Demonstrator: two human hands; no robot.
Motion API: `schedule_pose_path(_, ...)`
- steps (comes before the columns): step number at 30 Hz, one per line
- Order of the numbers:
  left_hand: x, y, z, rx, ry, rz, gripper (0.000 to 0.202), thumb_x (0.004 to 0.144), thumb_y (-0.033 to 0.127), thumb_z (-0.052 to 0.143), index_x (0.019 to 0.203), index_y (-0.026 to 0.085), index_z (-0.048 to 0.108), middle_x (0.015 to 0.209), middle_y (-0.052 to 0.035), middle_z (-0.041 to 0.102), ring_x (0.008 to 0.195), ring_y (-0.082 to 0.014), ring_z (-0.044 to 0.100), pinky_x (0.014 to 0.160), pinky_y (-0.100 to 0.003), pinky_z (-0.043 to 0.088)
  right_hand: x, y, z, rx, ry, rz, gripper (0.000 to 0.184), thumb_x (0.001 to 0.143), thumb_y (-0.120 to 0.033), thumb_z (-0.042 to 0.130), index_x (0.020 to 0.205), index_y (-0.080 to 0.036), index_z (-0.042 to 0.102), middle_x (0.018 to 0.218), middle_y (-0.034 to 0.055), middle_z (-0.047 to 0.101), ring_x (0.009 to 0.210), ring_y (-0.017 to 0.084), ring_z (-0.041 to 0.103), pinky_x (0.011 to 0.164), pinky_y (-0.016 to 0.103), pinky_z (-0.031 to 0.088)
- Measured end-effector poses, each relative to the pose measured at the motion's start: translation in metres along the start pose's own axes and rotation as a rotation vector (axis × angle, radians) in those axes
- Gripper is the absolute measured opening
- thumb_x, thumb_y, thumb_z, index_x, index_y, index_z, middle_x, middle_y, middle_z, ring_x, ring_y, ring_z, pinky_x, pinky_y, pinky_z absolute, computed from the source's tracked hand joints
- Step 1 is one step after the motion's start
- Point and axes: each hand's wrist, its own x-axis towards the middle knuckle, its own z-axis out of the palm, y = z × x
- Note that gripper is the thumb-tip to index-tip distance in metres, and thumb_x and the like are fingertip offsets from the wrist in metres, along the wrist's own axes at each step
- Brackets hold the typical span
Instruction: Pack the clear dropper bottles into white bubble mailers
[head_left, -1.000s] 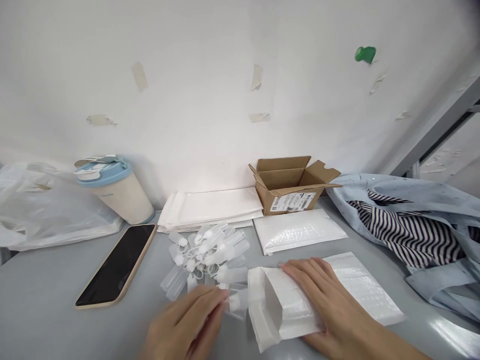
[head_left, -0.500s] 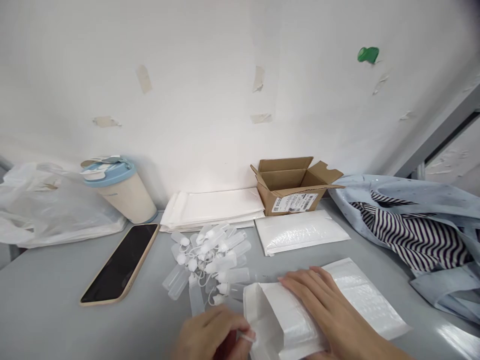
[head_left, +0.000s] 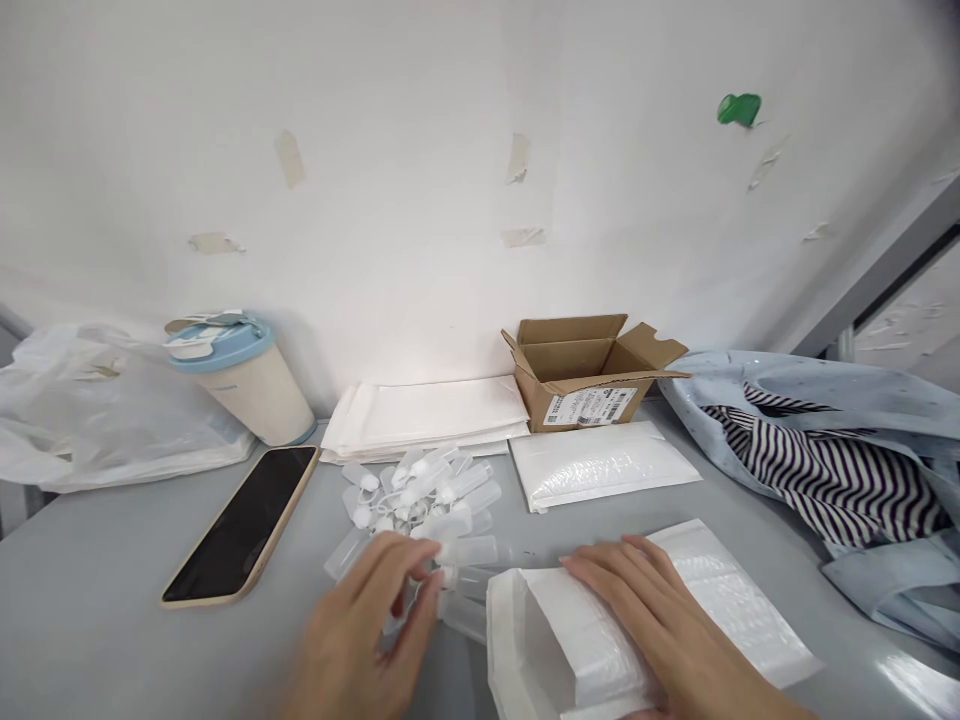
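Right hand [head_left: 664, 630] grips the padded mailer [head_left: 589, 630] across its sides, mouth gaping, unsealed; contents hidden. Left hand [head_left: 375, 620], thumb and fingertips parted, is at the bottles [head_left: 446, 525], many lying loose outside. Beyond, a second mailer [head_left: 604, 466] lies flat, apparently filled.

Table [head_left: 97, 620]: plain grey in front of you.
Bottles [head_left: 469, 550]: translucent, with white caps [head_left: 368, 482].
Open mailer [head_left: 600, 625]: white, the one nearest you.
Closed mailer [head_left: 600, 465]: glossy white.
Mailer stack [head_left: 431, 410]: plain white, along your table's far edge.
Box [head_left: 551, 398]: brown; its label [head_left: 591, 406] white, black-printed.
Cup [head_left: 259, 395]: cream, light-blue lid [head_left: 232, 348].
Phone [head_left: 240, 530]: black screen, beige case [head_left: 274, 540].
Plastic bag [head_left: 142, 410]: milky white, at your far left corner.
Cloth bag [head_left: 765, 375]: pale blue, toward your right edge; within it, wavy dark-and-white striped fabric [head_left: 832, 470].
Wall [head_left: 405, 250]: white, with beige tape [head_left: 290, 158], a green scrap [head_left: 739, 110].
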Motion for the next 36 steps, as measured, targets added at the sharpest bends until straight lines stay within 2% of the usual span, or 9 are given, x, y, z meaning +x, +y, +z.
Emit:
schedule_pose_path(4,0.011,-0.021,-0.014,0.327,-0.088,0.003,0.017,0.085,0.040,0.057,0.089,0.024,0.060,0.065,0.0037,0.055,0.053,-0.0151,0.057,0.045,-0.022,0.044,-0.002,0.001,0.000,0.040,0.012,0.059,0.069,0.067,-0.019,0.058,0.134,-0.013,0.042,0.117,0.0107,0.066,0.108,0.028,0.060,0.098,0.043,0.039)
schedule_pose_path(10,0.010,-0.024,-0.013,0.369,-0.276,0.015,0.024,0.089,0.030,0.045,0.070,0.023,0.057,0.065,0.0022,0.057,0.054,-0.0144,0.057,0.047,-0.022,0.043,-0.001,0.003,0.001,0.041,0.022,0.088,0.069,0.066,-0.017,0.055,0.133,-0.015,0.040,0.115,0.0111,0.067,0.107,0.027,0.062,0.098,0.043,0.040)
schedule_pose_path(12,0.012,-0.021,-0.014,0.302,-0.226,0.003,0.024,0.091,0.031,0.044,0.074,0.024,0.059,0.069,0.0014,0.058,0.056,-0.0141,0.058,0.045,-0.020,0.043,0.001,0.003,-0.001,0.042,0.030,0.085,0.066,0.067,-0.017,0.055,0.131,-0.016,0.040,0.113,0.0110,0.067,0.106,0.027,0.063,0.095,0.043,0.041)
schedule_pose_path(15,0.012,-0.019,-0.017,0.206,-0.054,0.021,0.017,0.093,0.035,0.048,0.084,0.025,0.059,0.083,-0.0001,0.061,0.057,-0.0119,0.056,0.044,-0.017,0.046,0.003,0.004,-0.001,0.040,0.052,0.082,0.063,0.067,-0.016,0.055,0.128,-0.015,0.041,0.110,0.0105,0.068,0.101,0.027,0.064,0.091,0.044,0.044)
schedule_pose_path(19,0.010,-0.017,-0.021,0.122,0.090,0.134,0.006,0.093,0.029,0.052,0.096,0.027,0.057,0.098,-0.0006,0.064,0.066,-0.0109,0.062,0.052,-0.014,0.050,0.004,0.005,0.002,0.031,0.057,0.095,0.062,0.067,-0.015,0.054,0.127,-0.014,0.040,0.111,0.0113,0.068,0.100,0.027,0.064,0.088,0.046,0.045)
schedule_pose_path(24,0.005,-0.007,-0.017,0.036,0.023,0.206,0.011,0.092,0.022,0.052,0.100,0.029,0.056,0.087,0.0041,0.069,0.064,-0.0103,0.065,0.058,-0.013,0.051,0.005,0.006,0.006,0.046,0.030,0.115,0.062,0.068,-0.015,0.055,0.128,-0.015,0.039,0.112,0.0115,0.067,0.101,0.027,0.063,0.089,0.047,0.045)
schedule_pose_path(28,0.001,-0.006,-0.006,0.017,-0.084,0.333,0.014,0.092,0.015,0.051,0.100,0.025,0.056,0.086,0.0023,0.069,0.070,-0.0096,0.067,0.066,-0.012,0.052,0.005,0.005,0.005,0.049,0.013,0.110,0.062,0.069,-0.014,0.057,0.128,-0.014,0.038,0.111,0.0118,0.066,0.100,0.027,0.063,0.088,0.047,0.044)
schedule_pose_path(32,-0.005,-0.008,0.003,0.048,-0.061,0.484,0.017,0.096,0.012,0.046,0.105,0.020,0.058,0.089,-0.0020,0.069,0.076,-0.0104,0.069,0.071,-0.014,0.053,0.006,0.003,0.005,0.060,-0.007,0.104,0.062,0.068,-0.016,0.057,0.127,-0.014,0.036,0.111,0.0123,0.066,0.100,0.028,0.063,0.088,0.047,0.044)
schedule_pose_path(36,-0.009,0.002,0.010,0.033,-0.053,0.499,0.015,0.095,0.012,0.048,0.102,0.019,0.059,0.082,-0.0015,0.068,0.068,-0.0101,0.067,0.066,-0.015,0.054,0.005,0.000,0.005,0.044,-0.023,0.099,0.063,0.067,-0.016,0.057,0.127,-0.013,0.038,0.111,0.0120,0.066,0.101,0.027,0.063,0.090,0.046,0.041)
